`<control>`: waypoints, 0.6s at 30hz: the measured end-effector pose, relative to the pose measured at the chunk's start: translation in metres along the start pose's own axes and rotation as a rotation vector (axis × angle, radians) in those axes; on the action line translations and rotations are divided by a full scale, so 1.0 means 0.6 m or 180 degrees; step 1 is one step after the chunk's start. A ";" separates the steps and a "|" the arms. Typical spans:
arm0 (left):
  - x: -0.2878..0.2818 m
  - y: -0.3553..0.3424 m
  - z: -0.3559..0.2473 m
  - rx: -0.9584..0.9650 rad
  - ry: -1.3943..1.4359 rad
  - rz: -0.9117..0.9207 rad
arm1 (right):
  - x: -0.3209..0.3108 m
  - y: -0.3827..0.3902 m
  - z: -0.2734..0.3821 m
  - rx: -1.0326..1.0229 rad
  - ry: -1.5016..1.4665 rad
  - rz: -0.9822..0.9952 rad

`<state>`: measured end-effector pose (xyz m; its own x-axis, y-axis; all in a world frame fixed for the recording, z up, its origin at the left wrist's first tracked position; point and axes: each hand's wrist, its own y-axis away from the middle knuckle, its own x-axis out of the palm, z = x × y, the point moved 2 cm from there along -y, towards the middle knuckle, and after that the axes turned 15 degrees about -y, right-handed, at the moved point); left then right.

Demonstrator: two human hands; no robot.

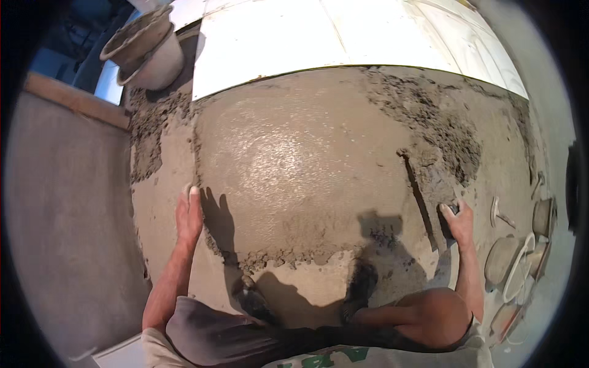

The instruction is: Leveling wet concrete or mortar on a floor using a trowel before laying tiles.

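Note:
A wet, glistening bed of mortar point(294, 159) lies before my crouched knees, with crumbly edges. At its left edge my left hand point(189, 214) is stretched out with fingers extended and nothing visible in it. My right hand point(460, 224) grips the dark handle of a long, mortar-coated float point(432, 190) on the right side of the bed, tilted, with a shadow along its left side. Loose lumpy mortar point(442, 119) is heaped just beyond the float. Large white tiles point(288, 37) border the bed on the far side.
Stacked buckets point(153, 67) stand at back left beside lumpy mortar. A wooden board point(73, 101) tops the left wall. Buckets point(503, 260) and a small hand tool point(500, 211) lie at right along the wall. My booted feet point(362, 282) are under me.

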<state>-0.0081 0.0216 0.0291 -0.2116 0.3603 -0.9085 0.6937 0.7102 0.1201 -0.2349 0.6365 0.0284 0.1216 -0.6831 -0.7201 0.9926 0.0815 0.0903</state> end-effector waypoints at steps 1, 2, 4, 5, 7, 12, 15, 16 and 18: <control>0.004 -0.003 0.009 0.0074 0.0031 -0.0106 | 0.005 -0.006 0.022 0.0018 0.0003 0.0140; 0.003 -0.007 0.023 0.0022 0.0002 -0.0149 | 0.017 -0.015 0.052 -0.0023 -0.0030 0.0192; 0.005 -0.015 0.034 0.0093 0.0232 0.0081 | 0.040 -0.035 0.112 -0.0145 -0.0037 0.0807; 0.003 -0.013 0.024 0.0150 -0.0203 -0.0124 | 0.050 -0.046 0.124 -0.0385 -0.0122 0.0983; 0.004 -0.025 0.036 0.0075 -0.0227 -0.0082 | 0.084 -0.076 0.174 -0.0513 -0.0244 0.1250; 0.000 -0.028 0.136 -0.0266 -0.0025 -0.0171 | 0.208 -0.131 0.317 -0.0748 -0.0431 0.1926; -0.002 -0.035 0.205 -0.0482 -0.0273 -0.0092 | 0.256 -0.163 0.388 -0.1384 0.0123 0.1597; -0.006 -0.037 0.224 -0.0521 -0.0323 -0.0067 | 0.277 -0.169 0.410 -0.1379 0.0123 0.1604; 0.002 -0.046 0.229 -0.0492 -0.0297 -0.0220 | 0.298 -0.186 0.447 -0.1752 0.0750 0.1098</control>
<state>0.0672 -0.0808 -0.0306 -0.1854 0.2549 -0.9490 0.5641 0.8184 0.1096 -0.3245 0.3104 0.0743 0.3663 -0.3811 -0.8489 0.7465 0.6650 0.0236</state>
